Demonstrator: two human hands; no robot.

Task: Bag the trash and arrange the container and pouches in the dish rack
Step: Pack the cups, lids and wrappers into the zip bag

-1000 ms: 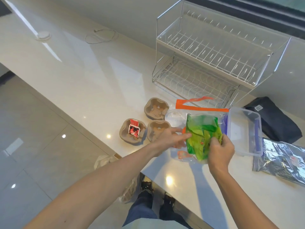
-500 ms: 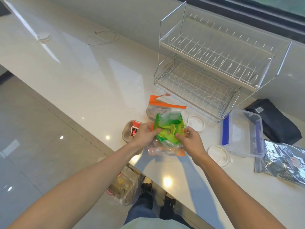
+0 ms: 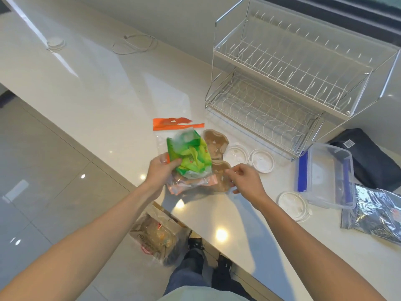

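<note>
While my left hand [image 3: 161, 169] squeezes the soft, light, crinkly clear bag [image 3: 173, 146] with the green wrapper [image 3: 191, 156] inside, my right hand [image 3: 244, 179] beside it is loosely curled on nothing, so I'd grab its orange top [image 3: 171, 124].

Rack [image 3: 288, 88] far right on the counter [image 3: 104, 88]; container [image 3: 327, 177] near its right end, lids [image 3: 249, 158] left of it, pouches [image 3: 375, 192] rightmost.

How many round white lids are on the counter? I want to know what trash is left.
3. Two lids lie side by side in front of the dish rack; one sits near the clear container's front corner. More may hide under the bag.
</note>
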